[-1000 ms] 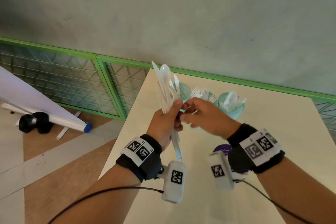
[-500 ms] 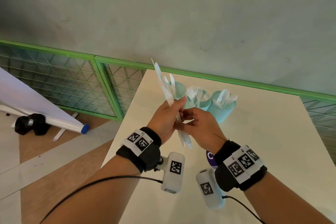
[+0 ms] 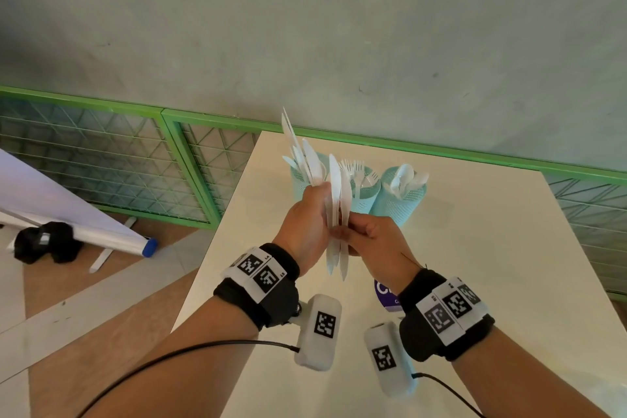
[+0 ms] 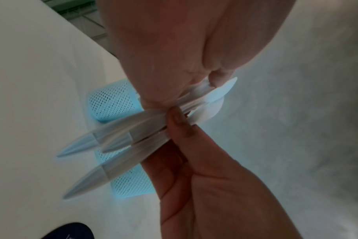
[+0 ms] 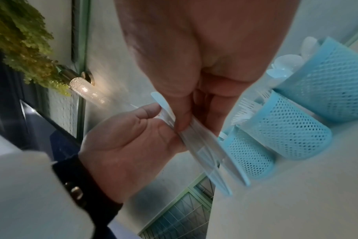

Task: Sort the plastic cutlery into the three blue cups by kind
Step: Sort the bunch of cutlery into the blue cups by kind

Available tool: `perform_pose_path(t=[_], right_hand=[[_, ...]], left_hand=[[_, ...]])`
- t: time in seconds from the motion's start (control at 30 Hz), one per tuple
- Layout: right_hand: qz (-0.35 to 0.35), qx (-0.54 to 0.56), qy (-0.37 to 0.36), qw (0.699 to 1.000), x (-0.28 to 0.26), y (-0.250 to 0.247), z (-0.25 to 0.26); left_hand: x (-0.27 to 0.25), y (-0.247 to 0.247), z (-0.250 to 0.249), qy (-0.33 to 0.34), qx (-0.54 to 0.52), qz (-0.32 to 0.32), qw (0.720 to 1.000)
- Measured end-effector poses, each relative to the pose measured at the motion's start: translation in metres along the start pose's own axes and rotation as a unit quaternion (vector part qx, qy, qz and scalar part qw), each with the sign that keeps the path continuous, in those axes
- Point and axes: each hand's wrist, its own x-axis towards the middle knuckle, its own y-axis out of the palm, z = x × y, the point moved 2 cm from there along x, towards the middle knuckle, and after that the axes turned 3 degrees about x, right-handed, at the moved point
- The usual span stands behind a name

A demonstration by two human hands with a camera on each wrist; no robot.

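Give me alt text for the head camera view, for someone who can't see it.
Two hands meet above a white table: the left hand grips a fan of white plastic cutlery, and the right hand pinches pieces of it. Behind them stand three blue mesh cups; the middle holds forks, the right spoons.

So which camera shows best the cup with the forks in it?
The head view: the fork cup stands in the middle of the row, tines clear above its rim. The right wrist view shows its mesh wall and some blurred tines. In the left wrist view only cup walls show behind the hands, so which is which cannot be told.
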Motion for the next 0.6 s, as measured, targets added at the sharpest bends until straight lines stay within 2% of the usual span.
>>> perform_pose_path(t=[0.17,0.37,0.6], right_hand=[[-0.037,0.078,0.018,0.996,-0.0004,0.0038,0.0002],[-0.102,0.027,0.002,0.994,0.0019,0.0058,-0.0051],[-0.103,0.022,0.029,0.994,0.0051,0.003,-0.0042]], left_hand=[[-0.0013,0.0055,0.0032,0.052,0.02,-0.03,0.998],[-0.0015,0.0081,0.0042,0.094,0.044,-0.079,0.991],[-0.004,0.0046,0.0063,0.073,0.075,-0.044,0.994]])
